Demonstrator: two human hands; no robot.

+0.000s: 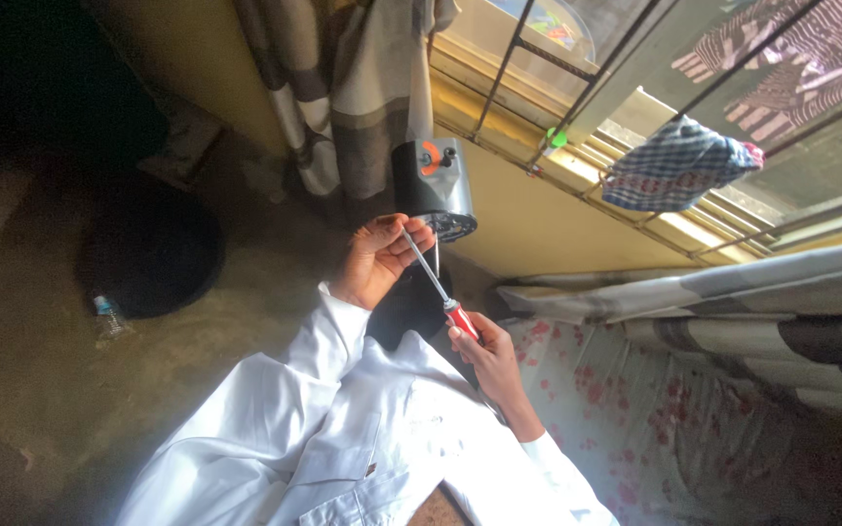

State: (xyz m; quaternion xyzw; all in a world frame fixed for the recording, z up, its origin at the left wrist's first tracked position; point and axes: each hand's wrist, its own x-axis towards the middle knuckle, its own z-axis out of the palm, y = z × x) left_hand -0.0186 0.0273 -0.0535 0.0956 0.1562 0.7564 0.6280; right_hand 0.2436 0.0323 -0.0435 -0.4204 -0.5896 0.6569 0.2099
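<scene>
- A screwdriver with a red handle is gripped at the handle by the right hand, fingers closed around it.
- The metal shaft is pinched near its tip by the left hand, fingers curled narrow.
- A dark round housing with an orange knob is seen just above the left hand; contact with the tip cannot be told.
- A plastic bottle lies well left of both hands.
</scene>
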